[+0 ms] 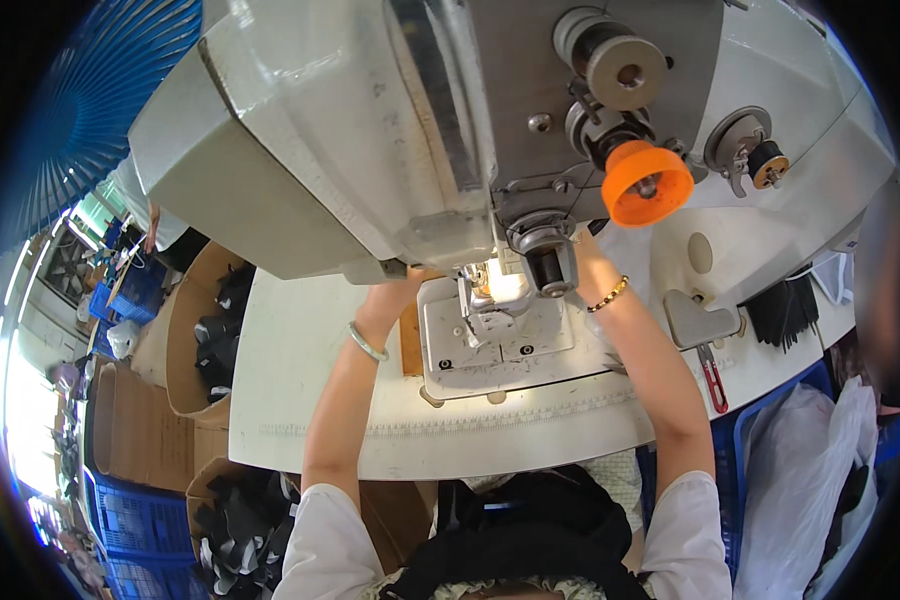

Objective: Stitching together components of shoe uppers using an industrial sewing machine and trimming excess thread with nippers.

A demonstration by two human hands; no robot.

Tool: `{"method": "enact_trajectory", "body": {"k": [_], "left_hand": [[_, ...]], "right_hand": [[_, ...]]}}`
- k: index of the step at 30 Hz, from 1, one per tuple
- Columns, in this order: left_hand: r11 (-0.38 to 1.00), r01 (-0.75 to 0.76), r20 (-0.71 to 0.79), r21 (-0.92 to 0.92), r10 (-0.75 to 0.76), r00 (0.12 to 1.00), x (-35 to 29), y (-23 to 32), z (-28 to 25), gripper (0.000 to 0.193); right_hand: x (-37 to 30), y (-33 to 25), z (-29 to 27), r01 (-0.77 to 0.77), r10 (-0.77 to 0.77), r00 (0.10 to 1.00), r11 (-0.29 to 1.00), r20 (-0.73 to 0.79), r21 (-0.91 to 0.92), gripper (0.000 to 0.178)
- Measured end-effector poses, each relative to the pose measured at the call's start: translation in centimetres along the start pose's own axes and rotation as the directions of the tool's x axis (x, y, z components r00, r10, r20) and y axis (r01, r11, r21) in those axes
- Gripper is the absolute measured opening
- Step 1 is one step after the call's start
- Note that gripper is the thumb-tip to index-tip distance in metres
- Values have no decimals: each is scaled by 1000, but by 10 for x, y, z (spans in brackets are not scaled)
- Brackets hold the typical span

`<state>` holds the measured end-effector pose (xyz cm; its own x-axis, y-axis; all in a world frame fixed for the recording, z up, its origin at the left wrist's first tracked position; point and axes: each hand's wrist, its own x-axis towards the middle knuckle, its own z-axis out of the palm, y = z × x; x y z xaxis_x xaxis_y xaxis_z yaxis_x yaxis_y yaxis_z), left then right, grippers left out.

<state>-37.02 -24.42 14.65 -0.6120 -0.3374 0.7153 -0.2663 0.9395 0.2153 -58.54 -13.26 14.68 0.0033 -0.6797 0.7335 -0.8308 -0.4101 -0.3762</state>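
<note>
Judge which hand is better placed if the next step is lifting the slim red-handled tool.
Probably the right hand: its forearm lies beside the slim red-handled tool, whereas the left hand is across the silver metal plate.

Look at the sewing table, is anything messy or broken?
A little messy: the sewing machine's pale plate looks speckled with dark marks, and a red-handled tool lies close to the edge of the table. Nothing looks plainly broken.
</note>
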Motion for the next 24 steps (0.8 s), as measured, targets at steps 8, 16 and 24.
{"method": "enact_trajectory", "body": {"k": [8,16,24], "left_hand": [[993,42,-253,-110,-69,965,-6,-6,13,24],[958,20,-341,-286,-122,932,-9,26,2,20],[982,-44,-362,-182,-25,932,-20,31,-3,24]], "right_hand": [[-2,17,-5,147,-145,989,988,-34,55,12],[-21,-12,-13,-209,222,974,950,-33,234,7],[-16,-59,-49,113,-123,990,983,-62,-145,7]]}}
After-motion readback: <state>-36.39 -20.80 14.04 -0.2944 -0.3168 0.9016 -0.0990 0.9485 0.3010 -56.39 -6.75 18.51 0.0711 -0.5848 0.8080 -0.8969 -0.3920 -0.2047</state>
